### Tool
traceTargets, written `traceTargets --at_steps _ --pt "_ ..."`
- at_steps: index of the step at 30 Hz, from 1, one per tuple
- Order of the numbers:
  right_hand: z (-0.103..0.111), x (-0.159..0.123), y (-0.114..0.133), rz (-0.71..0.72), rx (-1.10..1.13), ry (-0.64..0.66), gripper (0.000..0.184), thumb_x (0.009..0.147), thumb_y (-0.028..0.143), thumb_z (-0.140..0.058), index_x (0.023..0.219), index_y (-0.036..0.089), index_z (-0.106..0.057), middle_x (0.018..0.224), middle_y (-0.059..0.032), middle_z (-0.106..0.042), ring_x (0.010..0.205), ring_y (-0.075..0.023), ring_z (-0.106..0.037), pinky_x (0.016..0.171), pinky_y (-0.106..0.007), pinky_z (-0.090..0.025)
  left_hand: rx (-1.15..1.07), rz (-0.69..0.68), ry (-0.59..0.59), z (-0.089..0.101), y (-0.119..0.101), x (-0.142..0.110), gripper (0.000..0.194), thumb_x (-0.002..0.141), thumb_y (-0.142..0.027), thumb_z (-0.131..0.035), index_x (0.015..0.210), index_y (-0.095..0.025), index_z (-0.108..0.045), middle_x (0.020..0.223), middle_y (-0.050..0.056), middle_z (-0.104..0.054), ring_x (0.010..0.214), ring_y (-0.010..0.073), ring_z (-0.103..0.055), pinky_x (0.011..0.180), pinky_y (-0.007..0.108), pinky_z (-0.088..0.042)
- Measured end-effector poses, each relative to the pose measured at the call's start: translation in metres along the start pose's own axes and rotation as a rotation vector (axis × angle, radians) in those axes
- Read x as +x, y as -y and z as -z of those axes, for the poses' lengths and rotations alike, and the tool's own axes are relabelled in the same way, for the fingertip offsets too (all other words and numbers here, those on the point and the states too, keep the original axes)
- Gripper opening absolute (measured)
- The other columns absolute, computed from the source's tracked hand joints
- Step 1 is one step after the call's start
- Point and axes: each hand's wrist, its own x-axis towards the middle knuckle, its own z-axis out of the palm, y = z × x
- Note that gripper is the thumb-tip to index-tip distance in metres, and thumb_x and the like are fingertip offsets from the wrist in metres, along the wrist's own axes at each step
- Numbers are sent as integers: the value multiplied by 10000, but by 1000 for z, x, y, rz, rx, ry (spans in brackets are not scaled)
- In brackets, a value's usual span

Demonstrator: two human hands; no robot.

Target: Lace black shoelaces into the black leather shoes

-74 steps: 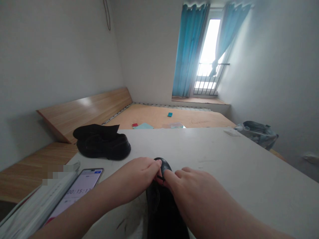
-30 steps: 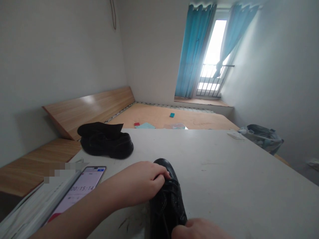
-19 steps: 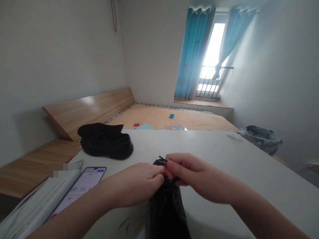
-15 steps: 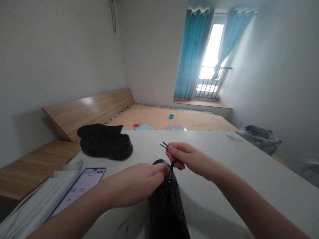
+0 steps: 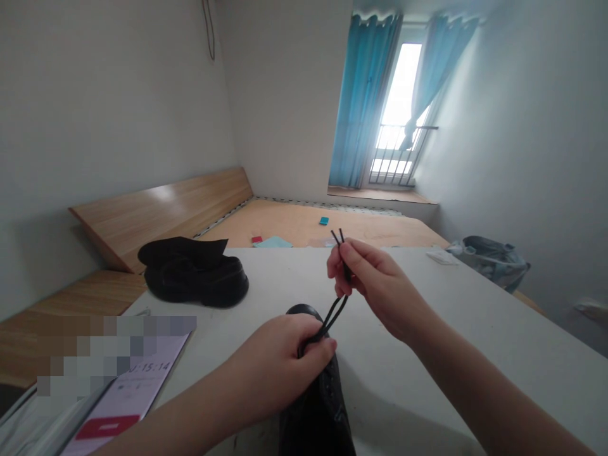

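Note:
A black shoe points away from me at the table's near edge, its lower part cut off by the frame. My left hand is closed over the shoe's front lacing, thumb and fingers pinching the black shoelaces where they come out. Above and to the right, my right hand grips the two lace ends together, their tips poking up past the thumb. Between both hands the laces run fairly taut. What lies under my left palm is hidden.
A second black shoe with a flat dark piece on top sits left on the white table. A phone showing a timer lies nearer me. Behind are a bed and, at right, a bag-lined bin.
My right hand has risen and moved slightly right, drawing the laces up. The left hand has shifted from beside the laces to pinching them at their base.

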Motion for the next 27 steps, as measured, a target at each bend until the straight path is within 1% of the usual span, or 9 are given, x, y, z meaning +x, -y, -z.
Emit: traceTargets --at_steps 4,8,11,14,16,19,23,25,27 --pt "7 2 3 -85 269 -46 239 900 412 -567 822 186 -569 771 37 -491 518 -58 -367 505 -224 -360 -250 -11 63 1 0 0 423 952 -459 -334 717 -192 -564 653 -23 -524 660 159 -508 622 272 -356" --pt "8 4 -2 -75 49 -54 219 898 396 -559 855 182 -577 788 29 -488 562 -73 -380 537 -239 -344 -486 -2 106 7 -1 2 451 939 -467 -310 737 -173 -587 589 -17 -513 632 166 -499 655 286 -386" --pt "6 5 -6 -63 -118 -86 197 901 383 -530 875 192 -571 719 46 -428 561 -88 -357 521 -248 -296 -475 -18 67 12 -1 1 373 921 -435 -368 657 -199 -485 615 -30 -463 635 154 -440 629 277 -357" --pt "5 4 -5 -49 -182 -53 191 910 368 -490 873 197 -565 653 60 -350 547 -102 -318 501 -252 -249 -426 -51 114 13 -3 -3 329 930 -351 -358 651 -204 -451 687 -31 -455 699 153 -435 662 268 -354" --pt "5 3 -1 -22 -285 19 193 919 348 -465 861 192 -563 664 49 -383 574 -110 -340 525 -256 -279 -468 -29 124 11 -4 -3 307 918 -344 -380 664 -202 -479 677 -34 -460 685 151 -444 655 268 -358" --pt "8 -2 7 -38 -550 161 231 936 321 -438 778 188 -541 690 26 -459 646 -123 -416 589 -262 -334 -575 24 40 8 -2 1 285 892 -387 -408 702 -201 -509 579 -47 -448 615 154 -472 628 277 -376" --pt "12 -16 20 -217 -813 571 383 938 453 -469 703 183 -606 574 38 -454 545 -108 -403 513 -250 -297 -622 27 -18 9 6 9 280 873 -428 -392 766 -197 -509 519 -48 -483 600 173 -544 671 307 -425" --pt "11 -25 24 -269 -889 763 350 862 519 -581 784 196 -690 581 34 -515 518 -107 -420 484 -242 -278 -628 29 -22 10 9 11 286 860 -444 -421 787 -186 -522 518 -40 -509 589 174 -553 665 313 -427" --pt "7 -32 27 -231 -968 840 261 805 461 -664 806 208 -726 628 17 -587 533 -115 -459 489 -242 -277 -633 31 -19 10 10 11 302 851 -458 -445 803 -174 -535 514 -41 -508 569 170 -550 640 309 -416"
